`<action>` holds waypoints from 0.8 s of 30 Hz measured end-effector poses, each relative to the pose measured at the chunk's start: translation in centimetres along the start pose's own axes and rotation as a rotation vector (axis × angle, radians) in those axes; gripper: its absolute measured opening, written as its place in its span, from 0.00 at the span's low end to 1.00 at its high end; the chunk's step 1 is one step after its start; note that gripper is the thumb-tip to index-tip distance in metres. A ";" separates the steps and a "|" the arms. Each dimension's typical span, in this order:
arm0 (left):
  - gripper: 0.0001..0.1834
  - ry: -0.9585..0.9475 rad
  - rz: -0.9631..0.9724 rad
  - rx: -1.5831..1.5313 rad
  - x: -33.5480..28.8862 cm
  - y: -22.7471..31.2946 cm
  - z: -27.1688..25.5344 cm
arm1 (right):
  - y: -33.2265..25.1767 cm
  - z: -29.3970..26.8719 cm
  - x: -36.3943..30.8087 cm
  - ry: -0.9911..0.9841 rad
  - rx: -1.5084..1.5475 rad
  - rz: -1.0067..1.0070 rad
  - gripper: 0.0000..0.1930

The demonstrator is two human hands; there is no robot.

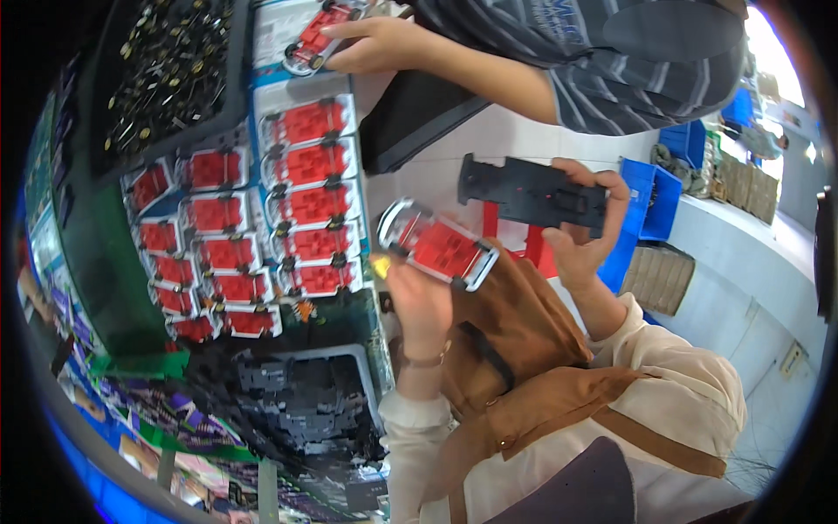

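Blurred lettering point(561, 19) on striped shirt point(615, 94)

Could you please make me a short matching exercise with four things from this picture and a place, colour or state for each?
Things:
1. Black base
2. Toy car nearest that base
3. Grey-rimmed tray
4. Apron

Places, colours, states:
A. Brown
B. Held in the left hand
C. Filled with black parts
D. Held in the right hand

Right pairs: 1-D, 2-B, 3-C, 4-A.
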State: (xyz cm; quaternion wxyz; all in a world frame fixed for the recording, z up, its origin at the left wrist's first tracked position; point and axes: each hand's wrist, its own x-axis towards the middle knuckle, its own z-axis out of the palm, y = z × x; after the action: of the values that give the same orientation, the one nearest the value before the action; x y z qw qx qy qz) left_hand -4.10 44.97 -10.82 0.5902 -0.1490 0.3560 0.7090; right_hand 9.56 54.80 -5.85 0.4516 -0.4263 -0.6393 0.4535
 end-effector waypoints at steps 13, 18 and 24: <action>0.34 -0.207 0.042 -0.048 0.0 1.8 3.8 | 0.8 0.9 0.0 0.065 0.177 0.145 0.29; 0.37 -0.346 0.050 -0.049 -0.9 1.3 3.9 | 0.7 0.5 -0.3 0.136 0.517 0.612 0.06; 0.40 -0.416 -0.018 -0.101 -2.2 1.3 1.4 | 1.7 2.2 -2.3 0.105 0.458 0.870 0.11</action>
State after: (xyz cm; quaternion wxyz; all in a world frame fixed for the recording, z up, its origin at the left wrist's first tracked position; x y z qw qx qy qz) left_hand -4.45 44.29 -8.00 0.6491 -0.0321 0.1894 0.7361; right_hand 8.16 52.52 -8.31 0.3340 -0.5657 -0.2624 0.7068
